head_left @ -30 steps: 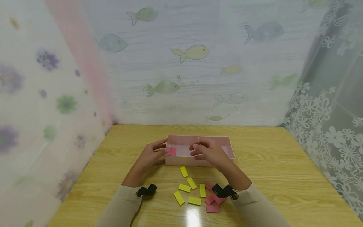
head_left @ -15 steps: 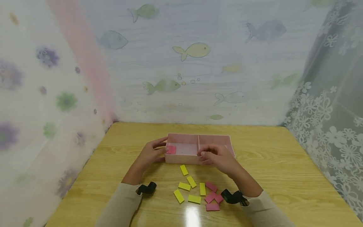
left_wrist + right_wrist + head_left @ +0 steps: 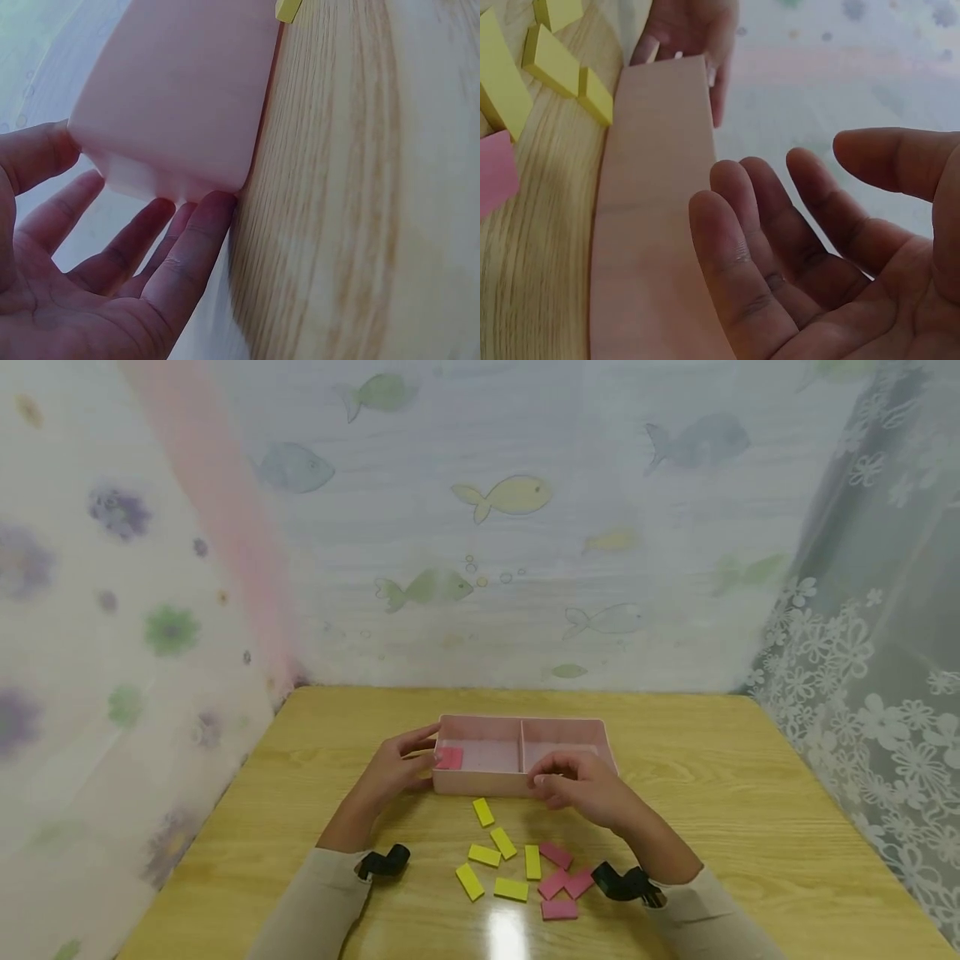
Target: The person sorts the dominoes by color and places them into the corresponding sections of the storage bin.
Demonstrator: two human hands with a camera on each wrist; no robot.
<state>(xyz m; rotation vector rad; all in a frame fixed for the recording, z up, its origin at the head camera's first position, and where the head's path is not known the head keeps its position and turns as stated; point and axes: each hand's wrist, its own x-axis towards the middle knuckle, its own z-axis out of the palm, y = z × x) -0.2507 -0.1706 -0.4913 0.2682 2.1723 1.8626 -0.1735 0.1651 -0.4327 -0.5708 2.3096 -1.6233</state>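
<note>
A pink box (image 3: 480,783) with a divider (image 3: 521,745) between two compartments stands on the table. One pink block (image 3: 450,757) lies at the left end of its left compartment. My left hand (image 3: 388,774) touches the box's left end; in the left wrist view its spread fingertips meet the end wall. Over the front wall of the right compartment hovers my right hand (image 3: 581,787), and the right wrist view shows its fingers relaxed around nothing. Nearer me lie several yellow blocks (image 3: 511,889) and several pink blocks (image 3: 559,910), loose on the wood.
The wooden table (image 3: 720,827) reaches back to a hanging sheet (image 3: 675,610) printed with fish. A floral sheet hangs on the left, a lace-patterned curtain (image 3: 847,652) on the right. Black cameras (image 3: 626,883) are strapped to both wrists.
My right hand has drawn back from over the middle of the box, moving right and toward me, so the divider shows. The left hand stays at the box's end.
</note>
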